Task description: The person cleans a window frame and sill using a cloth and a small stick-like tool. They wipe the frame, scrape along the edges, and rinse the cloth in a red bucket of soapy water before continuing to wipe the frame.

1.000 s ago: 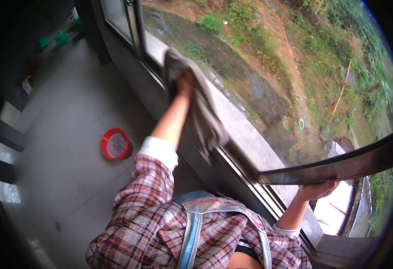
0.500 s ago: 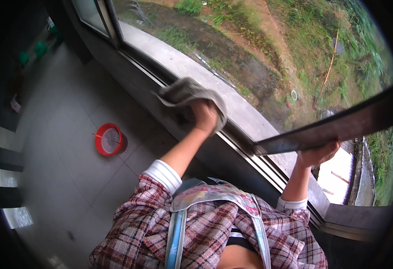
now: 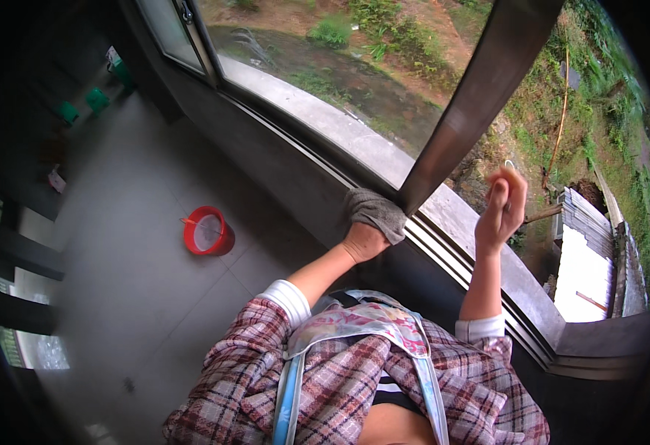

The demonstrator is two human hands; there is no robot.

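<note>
My left hand (image 3: 364, 242) grips a grey cloth (image 3: 377, 212), which is bunched over the inner edge of the window track (image 3: 444, 256). Just beyond the cloth stands the dark upright frame of a sliding window sash (image 3: 481, 96); whether the cloth touches it I cannot tell. To the right of that frame my right hand (image 3: 501, 211) is raised over the sill with nothing in it. Its fingers are loosely bent and apart, slightly blurred at the tips. The concrete sill (image 3: 451, 211) runs along the outer side of the track.
On the tiled floor to the left stands a red bucket (image 3: 225, 241) with cloudy liquid in it. Green stools (image 3: 96, 100) are farther back in the room. Outside the window lie a planted slope (image 3: 414, 44) and a metal roof (image 3: 585, 274).
The window sash has slid left along the track. My right hand has let go of its frame and risen. The cloth, in my left hand, has come down and right onto the track.
</note>
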